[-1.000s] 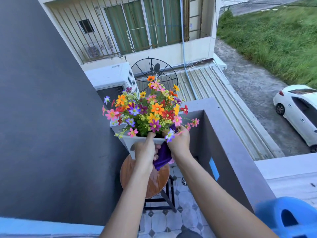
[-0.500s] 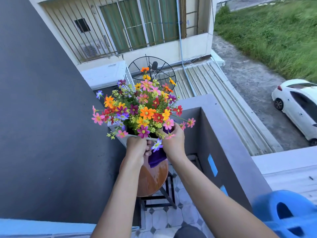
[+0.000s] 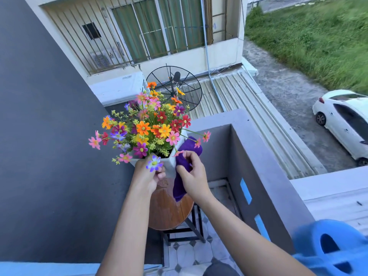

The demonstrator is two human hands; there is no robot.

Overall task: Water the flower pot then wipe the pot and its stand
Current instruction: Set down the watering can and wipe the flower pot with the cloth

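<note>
A white square flower pot [image 3: 169, 166] full of bright mixed flowers [image 3: 147, 129] is held above a round wooden stand [image 3: 167, 210] with black legs. My left hand [image 3: 147, 176] grips the pot's near corner from below the rim. My right hand [image 3: 192, 176] holds a purple cloth [image 3: 182, 162] pressed against the pot's right side; the cloth hangs down over the stand's top. The pot's base is hidden behind my hands, so contact with the stand cannot be told.
A blue watering can [image 3: 330, 250] sits at the lower right. The grey balcony wall [image 3: 258, 156] runs along the right, a dark wall [image 3: 49, 136] along the left. Patterned floor tiles [image 3: 185, 253] lie below the stand.
The pot has shifted left and turned in my hands. My right hand moved from the pot's front to its right side, and the purple cloth now spreads up along that side.
</note>
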